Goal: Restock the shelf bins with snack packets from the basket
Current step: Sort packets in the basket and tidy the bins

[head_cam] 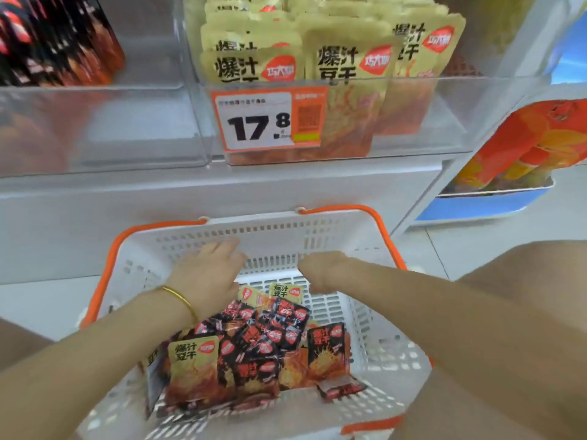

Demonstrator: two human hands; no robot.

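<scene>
A white basket [374, 315] with orange handles sits low in front of me and holds a heap of black and yellow snack packets [254, 347]. My left hand [208, 274] hovers over the far end of the basket, fingers stretched, holding nothing. My right hand [320, 269] hangs beside it above the packets, fingers loosely bent down and empty. Above, a clear shelf bin [413, 119] is stacked with yellow packets [346, 58]. To its left, another clear bin [104, 122] holds black and red packets [57, 42].
An orange price tag [270, 120] reading 17.8 is fixed to the front of the yellow-packet bin. A white shelf ledge [222, 192] runs between bins and basket. At the right stands a blue display [489, 204] with orange bags.
</scene>
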